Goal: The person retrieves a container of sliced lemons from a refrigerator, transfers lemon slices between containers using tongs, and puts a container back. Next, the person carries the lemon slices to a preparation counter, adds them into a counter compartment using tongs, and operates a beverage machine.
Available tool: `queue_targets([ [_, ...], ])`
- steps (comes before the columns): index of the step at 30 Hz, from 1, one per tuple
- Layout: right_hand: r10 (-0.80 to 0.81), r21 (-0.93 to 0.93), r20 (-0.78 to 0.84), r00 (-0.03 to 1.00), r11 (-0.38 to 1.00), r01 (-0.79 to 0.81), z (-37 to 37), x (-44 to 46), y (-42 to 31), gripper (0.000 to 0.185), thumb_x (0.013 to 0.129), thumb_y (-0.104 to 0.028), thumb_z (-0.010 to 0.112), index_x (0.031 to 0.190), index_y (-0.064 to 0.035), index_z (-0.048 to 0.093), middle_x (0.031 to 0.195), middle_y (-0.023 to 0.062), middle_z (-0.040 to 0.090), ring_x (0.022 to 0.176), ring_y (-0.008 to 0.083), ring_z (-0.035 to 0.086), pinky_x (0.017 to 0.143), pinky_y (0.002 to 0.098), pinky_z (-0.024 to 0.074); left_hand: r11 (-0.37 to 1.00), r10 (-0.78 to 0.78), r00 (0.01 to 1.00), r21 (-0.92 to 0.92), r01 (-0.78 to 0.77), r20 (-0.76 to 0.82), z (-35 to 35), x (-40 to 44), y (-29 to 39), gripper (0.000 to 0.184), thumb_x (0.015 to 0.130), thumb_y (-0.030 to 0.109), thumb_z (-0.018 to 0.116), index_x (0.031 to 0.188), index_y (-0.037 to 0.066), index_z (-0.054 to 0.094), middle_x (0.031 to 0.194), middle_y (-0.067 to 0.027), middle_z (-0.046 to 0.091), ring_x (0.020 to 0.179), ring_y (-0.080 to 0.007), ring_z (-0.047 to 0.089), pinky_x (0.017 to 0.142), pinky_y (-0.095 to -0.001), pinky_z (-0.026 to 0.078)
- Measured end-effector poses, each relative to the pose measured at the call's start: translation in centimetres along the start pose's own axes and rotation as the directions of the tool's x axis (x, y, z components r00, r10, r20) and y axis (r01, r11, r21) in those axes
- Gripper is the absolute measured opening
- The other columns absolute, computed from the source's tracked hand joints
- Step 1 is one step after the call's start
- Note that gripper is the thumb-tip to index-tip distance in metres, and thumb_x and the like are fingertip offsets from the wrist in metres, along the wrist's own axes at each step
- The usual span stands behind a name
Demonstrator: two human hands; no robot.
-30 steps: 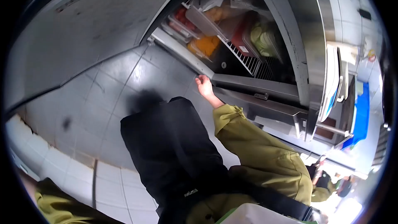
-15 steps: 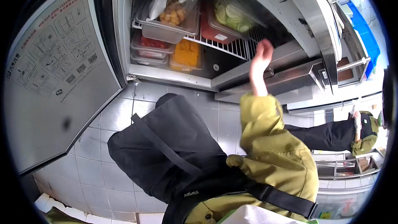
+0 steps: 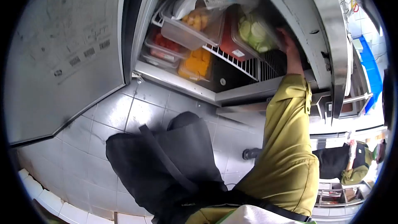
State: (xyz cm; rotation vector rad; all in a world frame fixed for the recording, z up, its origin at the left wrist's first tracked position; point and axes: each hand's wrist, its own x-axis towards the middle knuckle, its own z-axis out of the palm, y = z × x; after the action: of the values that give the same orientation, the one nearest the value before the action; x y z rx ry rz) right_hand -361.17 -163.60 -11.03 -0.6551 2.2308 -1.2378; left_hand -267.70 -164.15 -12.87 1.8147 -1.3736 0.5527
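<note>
One chilled cabinet (image 3: pixel 180 84) seen, its one door (image 3: pixel 70 74) standing open at the picture's left. One right hand (image 3: pixel 291 49) is extended inside, at the outer side of one clear tub of green slices (image 3: pixel 255 35); its fingers (image 3: pixel 283 36) are placed at the tub's edge, but whether a grip is made cannot be told. State of the left fingers cannot be told either.

On one white wire rack (image 3: pixel 244 69), three tubs are counted: the green-slice tub, one red tub (image 3: pixel 228 41) just beside or partly under it, and one clear tub of light-brown pieces (image 3: pixel 182 32), topped by a whitish plastic bag (image 3: pixel 186 5). Lower down, one tub of orange pieces (image 3: pixel 195 65) is noted, beside at least two stacked tubs (image 3: pixel 168 45) with red contents visible.
</note>
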Motion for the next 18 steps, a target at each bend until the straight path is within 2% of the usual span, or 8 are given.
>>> queue_targets([
  [4,-0.083,0.056,-0.037,0.996,0.995,0.085,-0.8,-0.7,2.0,0.029,0.078,-0.028,0.052,0.100,-0.0112,0.054,0.106,0.0075,0.052,0.096,0.0200,0.048,0.073,0.0400,0.0440,0.999,-0.017,0.993,-0.046,0.023,0.121,0.0,2.2,-0.7,0.047,0.091,0.039,0.024,0.115,0.007,0.047,0.110,-0.0092,0.050,0.099,-0.0193,0.045,0.086,-0.0289,0.031],
  [8,-0.136,0.146,-0.101,0.986,0.978,0.150,-1.9,-3.7,3.4,0.029,0.077,-0.027,0.052,0.101,-0.0100,0.054,0.105,0.0066,0.053,0.095,0.0193,0.049,0.072,0.0378,0.0436,0.982,-0.045,0.969,-0.170,0.088,0.245,-0.6,6.4,-3.6,0.048,0.091,0.039,0.023,0.117,0.007,0.046,0.114,-0.0097,0.049,0.105,-0.0203,0.045,0.091,-0.0297,0.031],
  [11,-0.165,0.198,-0.163,0.973,0.960,0.196,-2.4,-6.0,4.0,0.029,0.077,-0.027,0.052,0.101,-0.0091,0.054,0.104,0.0060,0.054,0.094,0.0188,0.049,0.072,0.0362,0.0433,0.923,-0.093,0.938,-0.325,0.207,0.333,-0.4,9.5,-9.7,0.049,0.091,0.039,0.022,0.119,0.007,0.046,0.118,-0.0101,0.049,0.109,-0.0210,0.046,0.095,-0.0304,0.031],
  [12,-0.175,0.207,-0.189,0.966,0.955,0.213,-2.4,-6.6,4.1,0.029,0.077,-0.026,0.053,0.101,-0.0088,0.054,0.104,0.0058,0.054,0.093,0.0186,0.049,0.072,0.0356,0.0432,0.899,-0.124,0.924,-0.354,0.259,0.362,-0.5,9.6,-8.9,0.050,0.091,0.039,0.022,0.120,0.007,0.046,0.119,-0.0103,0.049,0.110,-0.0213,0.046,0.096,-0.0306,0.031],
  [13,-0.185,0.209,-0.211,0.960,0.951,0.229,-2.4,-7.4,4.2,0.030,0.077,-0.026,0.053,0.101,-0.0085,0.054,0.103,0.0056,0.054,0.093,0.0184,0.049,0.072,0.0351,0.0431,0.947,-0.076,0.919,-0.262,0.188,0.387,-1.2,9.2,-8.1,0.046,0.092,0.033,0.022,0.117,0.005,0.048,0.116,-0.0093,0.050,0.110,-0.0189,0.045,0.095,-0.0290,0.031],
  [14,-0.195,0.213,-0.236,0.952,0.945,0.247,-2.5,-8.0,4.3,0.030,0.077,-0.026,0.053,0.101,-0.0082,0.054,0.103,0.0054,0.054,0.093,0.0183,0.049,0.071,0.0346,0.0430,0.979,-0.028,0.912,-0.171,0.107,0.410,-2.3,8.3,-4.0,0.043,0.092,0.027,0.022,0.115,0.003,0.050,0.113,-0.0083,0.051,0.109,-0.0165,0.045,0.095,-0.0275,0.031],
  [16,-0.221,0.214,-0.290,0.931,0.933,0.288,-2.3,-9.6,4.6,0.030,0.077,-0.025,0.053,0.101,-0.0076,0.054,0.102,0.0049,0.055,0.092,0.0179,0.049,0.071,0.0335,0.0429,0.946,-0.191,0.901,-0.171,0.274,0.389,-2.6,7.8,0.1,0.044,0.092,0.029,0.022,0.115,0.004,0.050,0.113,-0.0084,0.052,0.108,-0.0170,0.046,0.095,-0.0274,0.031],
  [18,-0.247,0.199,-0.346,0.905,0.923,0.328,-1.8,-11.3,5.0,0.030,0.077,-0.025,0.053,0.101,-0.0071,0.054,0.102,0.0045,0.055,0.091,0.0176,0.049,0.071,0.0324,0.0427,0.976,-0.174,0.899,-0.052,0.212,0.402,-2.5,8.0,0.0,0.045,0.091,0.030,0.021,0.115,0.008,0.051,0.111,-0.0093,0.053,0.106,-0.0179,0.047,0.094,-0.0276,0.032],
])
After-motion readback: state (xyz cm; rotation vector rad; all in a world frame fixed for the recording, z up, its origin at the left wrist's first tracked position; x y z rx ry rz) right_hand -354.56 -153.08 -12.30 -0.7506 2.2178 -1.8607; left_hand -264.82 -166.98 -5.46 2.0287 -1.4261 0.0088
